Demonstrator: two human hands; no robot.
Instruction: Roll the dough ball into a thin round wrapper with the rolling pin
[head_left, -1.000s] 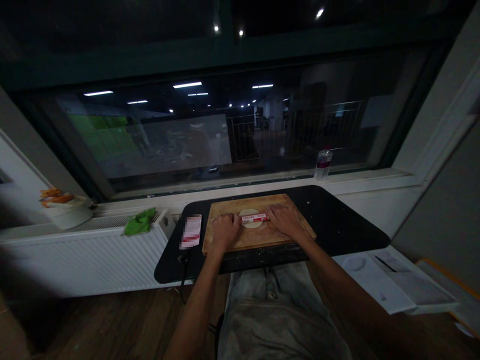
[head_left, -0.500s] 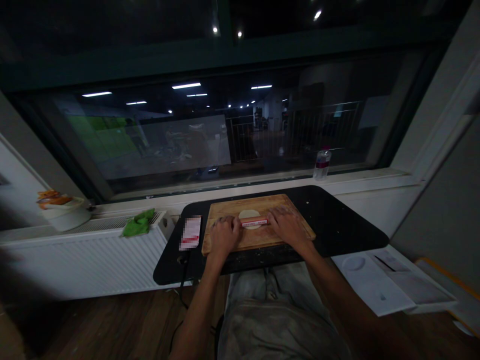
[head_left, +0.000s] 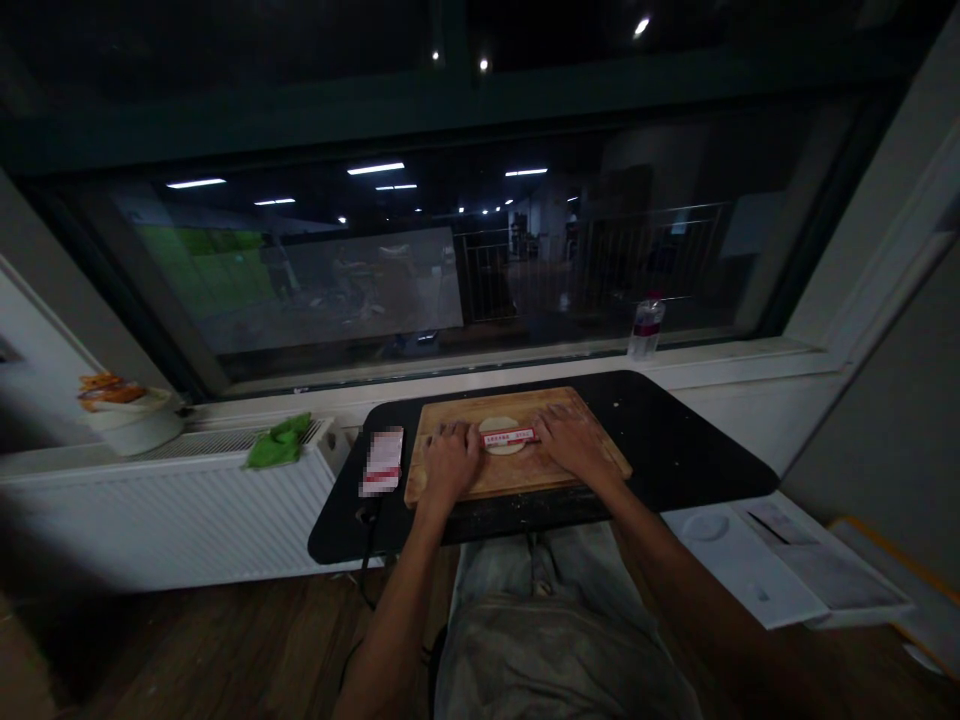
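Observation:
A short rolling pin [head_left: 508,437] with a red-and-white printed label lies across a round, pale piece of dough [head_left: 501,450]. My left hand [head_left: 452,460] is closed over the pin's left end. On its right end rests my right hand [head_left: 568,438], fingers curled over it. Both palms face down and cover the pin's ends. Beneath them is a wooden cutting board [head_left: 487,488] with pale, flour-like marks.
The board lies on a black tabletop [head_left: 675,450] with a phone [head_left: 382,460] to its left. A green cloth [head_left: 279,443] and a white pot [head_left: 139,425] sit by the radiator [head_left: 225,530]. On the windowsill stands a bottle [head_left: 645,330]; white boxes [head_left: 750,560] are at lower right.
The rolling pin has rolled slightly away from me, and its label now faces up more fully. Both hands have moved forward a little with it.

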